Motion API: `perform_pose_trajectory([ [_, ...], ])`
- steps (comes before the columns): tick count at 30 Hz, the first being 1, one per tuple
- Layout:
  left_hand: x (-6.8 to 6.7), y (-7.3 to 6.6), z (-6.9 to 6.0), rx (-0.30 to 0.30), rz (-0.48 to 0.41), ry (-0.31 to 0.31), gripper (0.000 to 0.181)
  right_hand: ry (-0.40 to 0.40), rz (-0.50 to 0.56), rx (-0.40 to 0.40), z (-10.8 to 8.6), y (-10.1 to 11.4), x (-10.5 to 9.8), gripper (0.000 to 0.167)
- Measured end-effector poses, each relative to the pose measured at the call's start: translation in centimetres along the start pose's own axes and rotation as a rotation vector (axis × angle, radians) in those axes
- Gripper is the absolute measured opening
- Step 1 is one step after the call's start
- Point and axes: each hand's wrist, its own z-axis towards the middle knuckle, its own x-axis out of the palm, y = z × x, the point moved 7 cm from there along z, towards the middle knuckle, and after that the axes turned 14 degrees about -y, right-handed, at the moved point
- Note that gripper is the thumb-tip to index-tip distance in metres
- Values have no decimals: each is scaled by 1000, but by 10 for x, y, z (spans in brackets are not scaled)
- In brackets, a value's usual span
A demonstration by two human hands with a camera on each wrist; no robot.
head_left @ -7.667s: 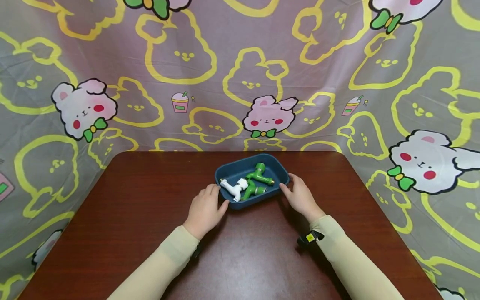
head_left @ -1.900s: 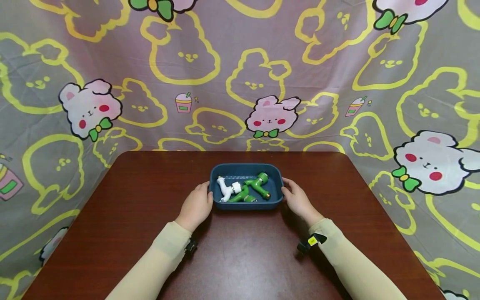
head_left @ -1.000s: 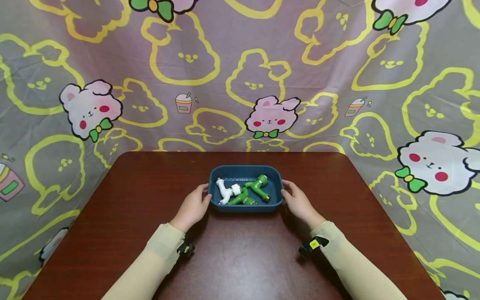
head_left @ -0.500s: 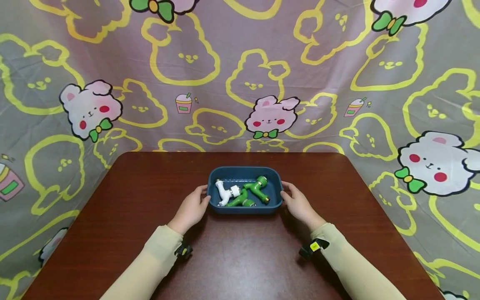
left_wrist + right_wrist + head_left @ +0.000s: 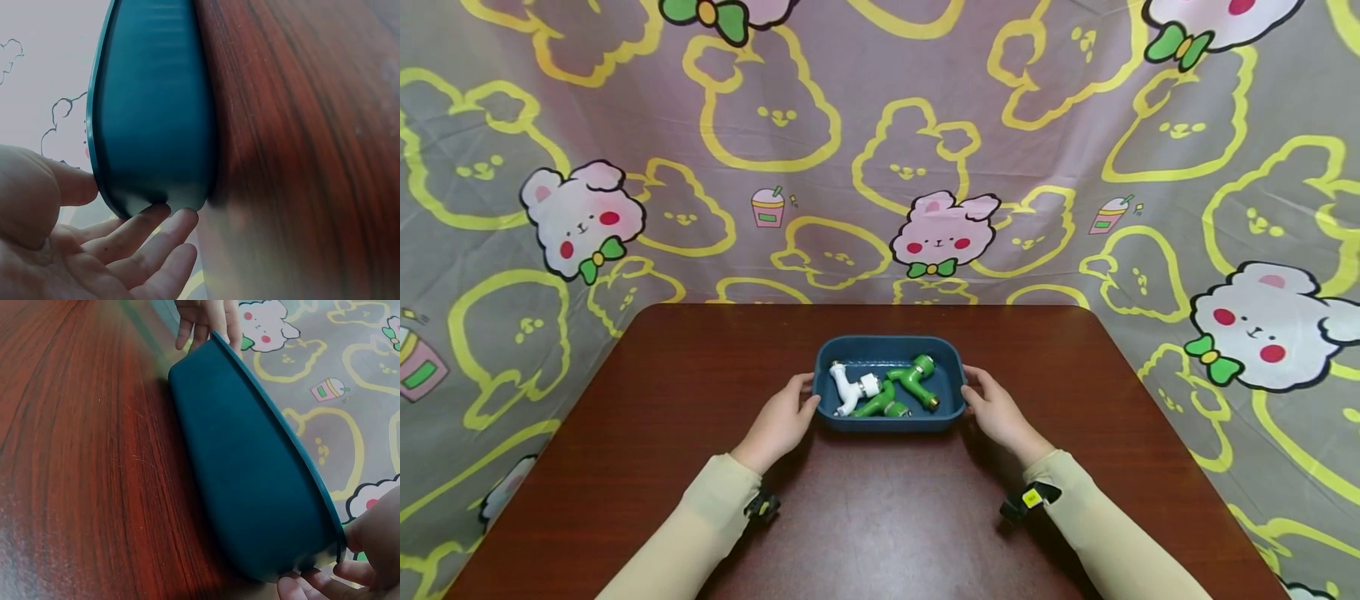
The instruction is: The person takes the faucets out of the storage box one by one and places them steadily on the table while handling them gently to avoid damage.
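Observation:
A dark blue rectangular plastic box (image 5: pixel 889 423) sits on the table, its long side facing me. Inside lie a white tap (image 5: pixel 848 390), a green tap (image 5: pixel 914 380) with a brass-coloured end and a second green tap (image 5: pixel 880 403) partly under the others. My left hand (image 5: pixel 779 419) holds the box's left end; in the left wrist view the thumb meets the rim and the fingertips (image 5: pixel 182 220) touch the outer wall. My right hand (image 5: pixel 1002 414) holds the right end, thumb by the rim and fingers (image 5: pixel 312 582) against the outside, as the right wrist view shows.
The dark red-brown wooden table (image 5: pixel 880 533) extends around the box on all sides. Behind and beside it hangs a patterned cloth (image 5: pixel 820 167) with cartoon rabbits. Each wrist wears a small black camera (image 5: pixel 1030 500).
The box was skewed and further back earlier; it has been turned straight and has slid slightly toward me, both hands moving with it. The taps have stayed inside.

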Motion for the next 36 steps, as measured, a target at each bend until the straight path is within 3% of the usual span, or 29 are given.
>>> perform_pose_trajectory([
  [8,-3,-2,-4,17,-2,7,44,8,4,-9,-4,2,-1,46],
  [24,-5,0,-10,-16,-15,51,46,15,29,-43,-11,3,-2,45],
  [36,-7,2,-15,-19,-17,48,46,27,41,-51,-17,4,-2,46],
])
